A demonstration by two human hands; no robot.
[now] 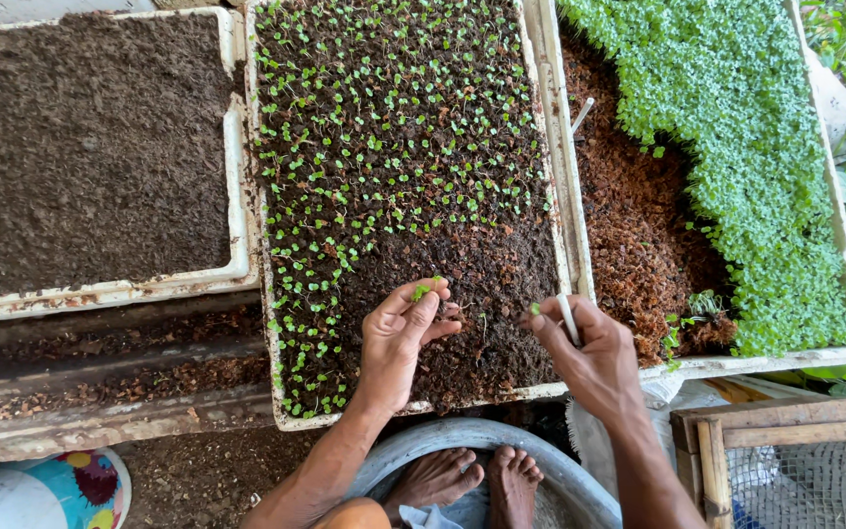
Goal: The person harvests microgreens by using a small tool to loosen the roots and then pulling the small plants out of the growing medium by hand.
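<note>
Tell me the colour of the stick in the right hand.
White: the thin stick in the right hand shows best in the head view.

Middle tray (568,186): white rim, dark brown soil, rows of small green seedlings (394,127). Left tray (239,147): white, brown soil. Right tray (839,196): reddish-brown fibre, dense bright green sprouts (736,118). Stick (568,319) white. Ball (70,487): turquoise, yellow, magenta patches.

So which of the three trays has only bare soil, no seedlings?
The left tray: plain dark soil, nothing green. The middle tray, under both hands, has rows of sprouts; the right tray holds a dense green mat.
</note>
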